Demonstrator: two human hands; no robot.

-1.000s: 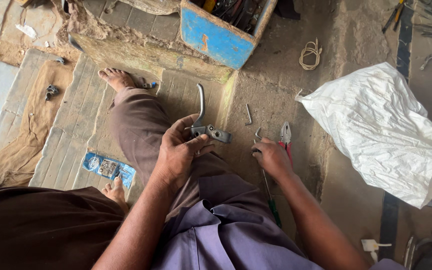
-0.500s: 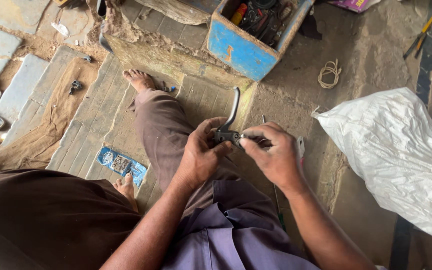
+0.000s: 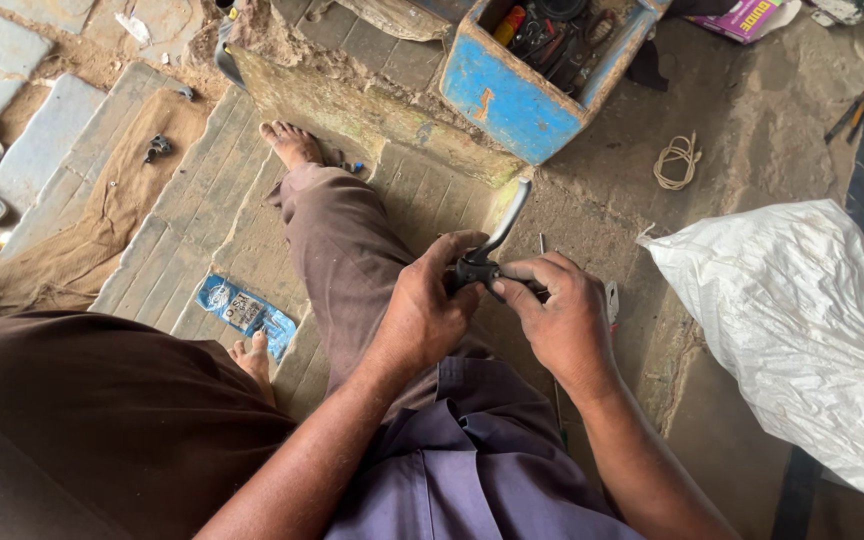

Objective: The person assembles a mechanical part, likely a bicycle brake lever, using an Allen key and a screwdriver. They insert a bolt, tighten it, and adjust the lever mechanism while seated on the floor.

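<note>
Head view. The left hand [image 3: 422, 315] and the right hand [image 3: 562, 315] are meeting over the person's lap, both closing on a brake lever [image 3: 497, 245]. The left hand is gripping the dark clamp end from the left, fingers curled over it; the right hand is pinching the same end from the right, thumb and forefinger tight against it. The lever is lying between the two hands, equally near each, and its long axis is running up and slightly right, away from the body, so that the curved silvery blade is projecting beyond the fingers towards the blue box [image 3: 532, 95]. The blade is smooth bright metal, the clamp matt black. The box is worn painted wood holding dark tools. A white woven sack [image 3: 802, 320] is lying crumpled to the right, a coil of cord [image 3: 677, 160] above it. A blue packet [image 3: 247, 312] is resting on the ribbed stone by the bare foot [image 3: 292, 145].
</note>
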